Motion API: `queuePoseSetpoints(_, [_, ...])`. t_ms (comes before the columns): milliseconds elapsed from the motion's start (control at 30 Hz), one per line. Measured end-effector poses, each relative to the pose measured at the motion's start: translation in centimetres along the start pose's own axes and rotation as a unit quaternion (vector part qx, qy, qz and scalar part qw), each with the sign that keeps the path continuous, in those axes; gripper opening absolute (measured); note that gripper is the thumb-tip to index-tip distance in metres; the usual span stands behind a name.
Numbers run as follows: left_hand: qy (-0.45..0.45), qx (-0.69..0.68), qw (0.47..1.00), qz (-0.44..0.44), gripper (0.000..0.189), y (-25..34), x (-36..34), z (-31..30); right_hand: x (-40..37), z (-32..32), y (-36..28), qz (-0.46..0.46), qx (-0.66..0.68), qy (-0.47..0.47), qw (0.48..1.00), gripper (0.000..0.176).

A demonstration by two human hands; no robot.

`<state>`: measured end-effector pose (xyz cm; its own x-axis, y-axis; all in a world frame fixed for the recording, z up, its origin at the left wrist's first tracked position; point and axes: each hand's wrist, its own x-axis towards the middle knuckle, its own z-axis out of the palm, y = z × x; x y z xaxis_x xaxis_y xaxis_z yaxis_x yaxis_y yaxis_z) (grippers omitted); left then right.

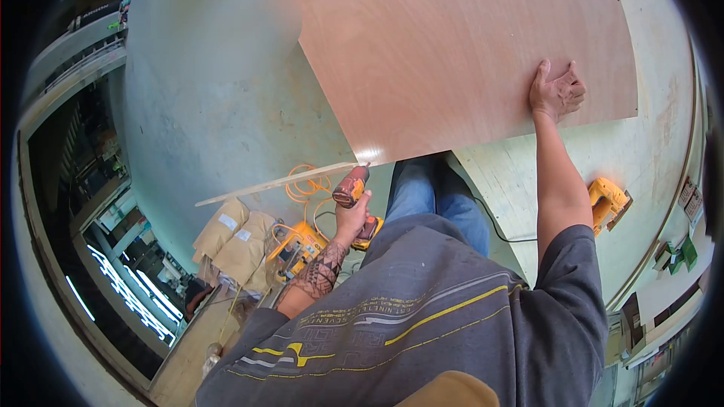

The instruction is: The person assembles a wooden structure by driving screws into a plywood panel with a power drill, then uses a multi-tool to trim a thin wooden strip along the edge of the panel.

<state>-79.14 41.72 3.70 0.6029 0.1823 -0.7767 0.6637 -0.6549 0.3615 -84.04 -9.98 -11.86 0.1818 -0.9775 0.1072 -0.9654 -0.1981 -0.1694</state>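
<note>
My left hand (351,218) is wrapped around the grip of a red-and-black cordless drill driver (351,185) with a yellow-and-black battery base. The driver's nose points up at the near left corner of a large reddish plywood sheet (467,45); whether the bit touches is too small to tell. At that corner, a thin wooden strip (271,187) runs off to the left. My right hand (558,93) rests on the plywood near its right side, thumb and index finger apart, the other fingers curled, with nothing visible in it.
A yellow-orange power tool (608,205) lies on the right with a black cable. Left of my legs are a yellow machine (302,247), an orange hose (305,181) and brown paper packages (245,235). Shelving (675,286) stands at far right.
</note>
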Motion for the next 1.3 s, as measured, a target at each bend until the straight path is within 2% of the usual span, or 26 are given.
queuePoseSetpoints(67, [0.021, 0.03, 0.999, -0.011, 0.027, 1.0, -1.1, -0.5, -0.3, 0.2, 0.3, 0.003, -0.011, 0.002, 1.0, 0.078])
queuePoseSetpoints(100, [0.002, 0.047, 0.999, 0.01, 0.026, 0.2, -1.2, -1.4, -0.5, 0.7, 0.9, -0.006, 0.009, 0.012, 1.0, 0.078])
queuePoseSetpoints(133, [-0.025, 0.064, 0.997, 0.043, 0.026, -0.7, -0.6, -2.2, -0.3, 1.4, 1.1, -0.01, 0.028, 0.033, 0.999, 0.078])
queuePoseSetpoints(167, [-0.014, 0.131, 0.982, 0.131, 0.024, 0.7, -2.3, -2.6, -0.4, 1.3, 1.2, -0.014, 0.03, 0.027, 0.999, 0.078])
queuePoseSetpoints(233, [-0.07, 0.029, 0.982, 0.175, 0.028, 1.1, -2.8, -3.3, -0.2, -1.4, 0.6, 0.001, 0.077, 0.012, 0.997, 0.072])
queuePoseSetpoints(267, [-0.091, 0.033, 0.976, 0.193, 0.028, 0.8, -2.6, -3.6, -0.2, -2.8, 0.6, 0.015, 0.127, -0.003, 0.992, 0.066])
queuePoseSetpoints(300, [-0.104, 0.038, 0.98, 0.164, 0.031, 0.7, -2.4, -4.1, 0.0, -2.5, 1.5, 0.027, 0.125, 0.013, 0.992, 0.066])
queuePoseSetpoints(333, [-0.114, 0.044, 0.984, 0.133, 0.035, 0.8, -2.2, -4.7, -0.3, -1.0, 2.7, 0.027, 0.171, -0.001, 0.985, 0.058])
queuePoseSetpoints(367, [-0.121, 0.049, 0.981, 0.142, 0.035, 0.6, -1.8, -5.3, -0.9, -0.5, 3.6, 0.025, 0.217, -0.019, 0.976, 0.05])
queuePoseSetpoints(400, [-0.117, 0.072, 0.978, 0.154, 0.036, 0.0, -0.9, -5.3, -1.4, -0.7, 4.0, 0.028, 0.218, -0.013, 0.976, 0.05])
queuePoseSetpoints(467, [-0.118, 0.097, 0.972, 0.176, 0.037, 1.3, -1.2, -5.7, -3.2, -3.3, 4.6, 0.136, 0.273, -0.099, 0.947, 0.037])
queuePoseSetpoints(500, [-0.129, 0.133, 0.961, 0.207, 0.038, 2.3, -2.1, -5.9, -5.0, -5.8, 4.5, 0.251, 0.368, -0.146, 0.883, 0.034])
queuePoseSetpoints(533, [-0.14, 0.167, 0.946, 0.238, 0.04, 3.7, -2.7, -5.6, -7.0, -8.4, 4.2, 0.355, 0.455, -0.189, 0.794, 0.033])
queuePoseSetpoints(600, [-0.166, 0.175, 0.926, 0.29, 0.043, 6.0, -3.7, -5.0, -12.4, -5.8, 6.3, 0.481, 0.615, -0.217, 0.586, 0.04])
queuePoseSetpoints(633, [-0.178, 0.202, 0.913, 0.306, 0.045, 6.7, -4.3, -4.9, -14.9, -7.2, 6.5, 0.486, 0.614, -0.218, 0.582, 0.04])
queuePoseSetpoints(700, [-0.189, 0.272, 0.889, 0.317, 0.048, 8.4, -5.3, -4.5, -19.7, -10.6, 6.3, 0.517, 0.689, -0.247, 0.443, 0.031])
queuePoseSetpoints(733, [-0.197, 0.291, 0.876, 0.331, 0.048, 9.5, -6.5, -4.1, -22.1, -12.1, 6.2, 0.522, 0.689, -0.248, 0.438, 0.031])
queuePoseSetpoints(767, [-0.206, 0.309, 0.861, 0.346, 0.047, 10.9, -7.5, -3.6, -23.9, -13.7, 5.8, 0.511, 0.69, -0.265, 0.439, 0.022])
queuePoseSetpoints(833, [-0.227, 0.334, 0.801, 0.441, 0.049, 11.9, -7.7, -2.9, -25.8, -16.0, 5.5, 0.504, 0.692, -0.282, 0.432, 0.016])
queuePoseSetpoints(900, [-0.247, 0.391, 0.787, 0.408, 0.051, 12.8, -7.7, -2.8, -28.6, -18.0, 5.0, 0.428, 0.644, -0.393, 0.497, 0.02])
queuePoseSetpoints(967, [-0.273, 0.433, 0.768, 0.385, 0.053, 13.6, -8.0, -1.7, -29.2, -18.5, 4.5, 0.421, 0.644, -0.4, 0.498, 0.02])
queuePoseSetpoints(1067, [-0.292, 0.407, 0.753, 0.428, 0.051, 14.8, -9.1, 0.1, -29.5, -18.4, 3.9, 0.41, 0.691, -0.369, 0.467, 0.018])
queuePoseSetpoints(1133, [-0.279, 0.384, 0.746, 0.467, 0.047, 15.6, -9.5, 1.2, -29.2, -18.1, 3.0, 0.43, 0.738, -0.332, 0.4, 0.02])
queuePoseSetpoints(1167, [-0.282, 0.39, 0.74, 0.469, 0.047, 15.8, -9.0, 1.8, -28.9, -17.8, 2.7, 0.434, 0.741, -0.325, 0.396, 0.02])
queuePoseSetpoints(1233, [-0.318, 0.37, 0.732, 0.476, 0.043, 17.0, -8.5, 2.8, -28.1, -17.4, 1.6, 0.448, 0.767, -0.328, 0.32, 0.019])
queuePoseSetpoints(1300, [-0.318, 0.375, 0.734, 0.468, 0.043, 17.9, -8.6, 3.8, -27.3, -16.8, 0.8, 0.45, 0.778, -0.316, 0.303, 0.017])
